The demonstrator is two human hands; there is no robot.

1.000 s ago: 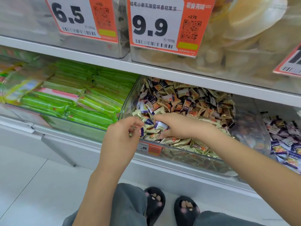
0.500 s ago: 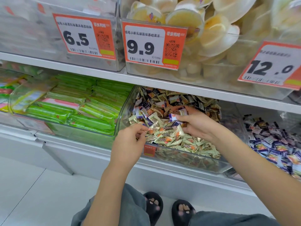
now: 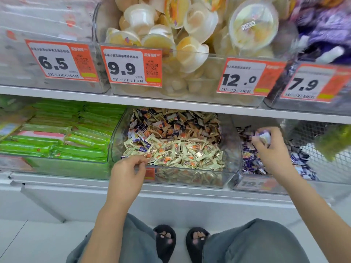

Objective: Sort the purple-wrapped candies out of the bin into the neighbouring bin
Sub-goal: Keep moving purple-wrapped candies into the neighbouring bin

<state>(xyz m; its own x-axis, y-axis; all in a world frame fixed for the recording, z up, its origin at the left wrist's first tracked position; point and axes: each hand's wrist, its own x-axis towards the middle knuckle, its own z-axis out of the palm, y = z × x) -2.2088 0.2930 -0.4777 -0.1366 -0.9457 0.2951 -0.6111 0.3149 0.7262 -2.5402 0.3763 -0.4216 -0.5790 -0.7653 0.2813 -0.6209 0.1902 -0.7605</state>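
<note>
A clear middle bin (image 3: 226, 179) on the lower shelf holds cream-and-orange candies with purple-wrapped candies (image 3: 135, 136) mixed in at its left and back. The neighbouring clear bin (image 3: 252, 186) to its right holds a pile of purple candies (image 3: 250, 162). My right hand (image 3: 269, 149) hovers over that right bin and pinches a purple-wrapped candy (image 3: 265, 136) in its fingertips. My left hand (image 3: 128, 168) rests at the middle bin's front left rim, fingers curled; whether it holds anything is hidden.
A bin of green bars (image 3: 66, 141) stands to the left. The upper shelf carries bins of jelly cups (image 3: 171, 40) with orange price tags (image 3: 131, 66). A wire basket (image 3: 322, 149) sits at far right. My feet in black slippers (image 3: 180, 242) stand on the white floor.
My right hand has carried a purple candy from the middle bin rightwards over the neighbouring bin. My left hand stays at the middle bin's front rim. The view has tilted up.
</note>
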